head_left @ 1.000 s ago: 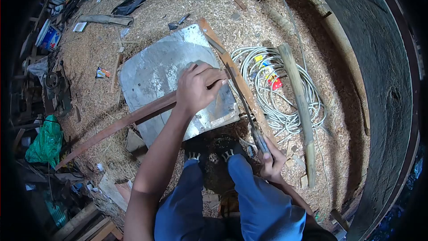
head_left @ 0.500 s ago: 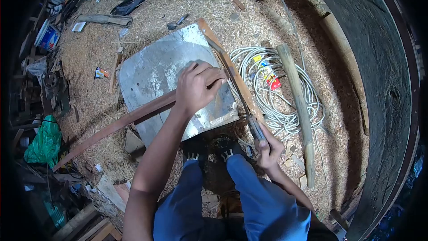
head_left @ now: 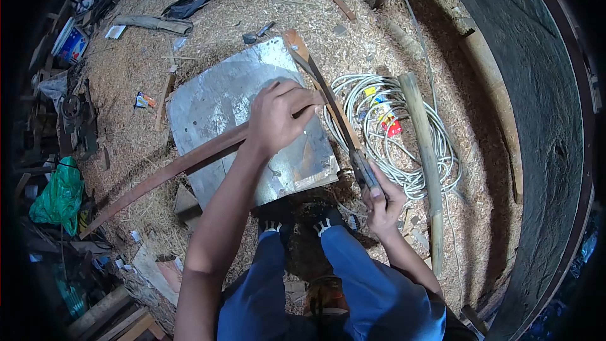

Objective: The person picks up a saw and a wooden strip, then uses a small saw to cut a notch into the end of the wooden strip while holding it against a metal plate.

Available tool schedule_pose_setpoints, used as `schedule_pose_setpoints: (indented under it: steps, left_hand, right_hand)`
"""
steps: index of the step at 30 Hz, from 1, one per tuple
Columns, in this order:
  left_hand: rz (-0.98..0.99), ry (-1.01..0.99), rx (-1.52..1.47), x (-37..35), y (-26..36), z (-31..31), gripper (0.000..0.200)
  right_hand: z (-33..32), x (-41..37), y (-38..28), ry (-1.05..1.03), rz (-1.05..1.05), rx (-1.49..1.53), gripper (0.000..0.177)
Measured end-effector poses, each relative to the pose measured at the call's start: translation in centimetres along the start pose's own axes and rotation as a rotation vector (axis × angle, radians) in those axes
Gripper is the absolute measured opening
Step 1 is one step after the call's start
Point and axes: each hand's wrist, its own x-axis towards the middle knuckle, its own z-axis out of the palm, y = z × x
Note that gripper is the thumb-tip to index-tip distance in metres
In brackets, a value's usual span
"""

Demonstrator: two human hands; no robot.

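Note:
My left hand (head_left: 281, 113) is wrapped around a long reddish-brown wood strip (head_left: 189, 161), close to its right end. The strip slants across a metal-topped board (head_left: 211, 98) and runs off its left side towards the floor. In my right hand (head_left: 384, 199) is a long, narrow, dark-bladed hand tool (head_left: 339, 112), gripped by its grey handle. Its blade points away from me along the board's right edge and overlaps the strip's right end in this view. A flat orange-brown plank (head_left: 295, 39) lies along that same edge, partly hidden behind the blade.
Right of the board lie a coil of pale cable (head_left: 442, 151) and a round pole (head_left: 423, 151). A hammer (head_left: 257, 33) rests beyond the board. Scrap wood and a green plastic bag (head_left: 60, 192) crowd the left. A large dark slab (head_left: 543, 126) rises at right.
The blade has slid forward, away from me, past the strip's end, and my right hand has moved slightly up with it. My left hand keeps its hold on the strip.

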Motion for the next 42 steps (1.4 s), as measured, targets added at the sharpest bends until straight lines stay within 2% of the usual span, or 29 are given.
schedule_pose_setpoints:
  steps: [3,4,11,13,18,21,23,25,28,36,39,42]
  left_hand:
    - [0.034,-0.031,0.011,-0.4,0.6,0.1,0.02]
    - [0.023,-0.037,0.025,-0.5,0.8,0.2,0.019]
    - [0.005,-0.047,0.123,-1.0,1.9,0.8,0.019]
    - [-0.004,-0.044,0.117,-1.2,2.1,0.9,0.019]
    - [-0.028,-0.009,0.138,-1.2,2.5,1.0,0.019]
    - [-0.037,0.005,0.108,-1.2,1.9,1.3,0.021]
    - [-0.057,0.009,0.133,-1.3,1.7,1.5,0.022]
    - [-0.057,0.012,0.139,-1.3,1.7,1.6,0.022]
    - [-0.05,0.022,0.14,-1.0,1.6,1.7,0.021]
    - [-0.06,0.0,0.121,-1.3,1.2,1.7,0.022]
    - [-0.024,0.014,0.118,-1.3,1.3,1.6,0.022]
    - [-0.082,-0.011,0.15,-1.3,1.6,1.6,0.022]
  right_hand:
    - [0.0,-1.3,1.6,0.022,-0.066,-0.022,0.057]
    - [-0.1,-1.8,1.6,0.033,-0.022,0.022,0.057]
    - [-1.2,-3.5,0.7,0.04,0.014,0.013,0.055]
    - [-1.3,-3.7,1.4,0.046,0.031,0.102,0.051]
    - [-1.0,-3.5,1.9,0.059,-0.023,0.069,0.051]
    - [-1.1,-3.4,1.8,0.097,-0.056,0.203,0.051]
    - [-1.4,-2.8,1.3,0.152,-0.18,0.268,0.052]
    - [-1.5,-2.9,1.2,0.134,-0.194,0.174,0.058]
    - [-1.9,-4.1,2.2,0.082,-0.076,0.116,0.057]
    - [-3.0,-5.8,2.9,0.069,-0.112,0.172,0.055]
    - [-3.1,-6.1,3.6,0.065,-0.135,0.137,0.055]
    - [-3.0,-6.2,3.3,0.046,-0.126,0.002,0.054]
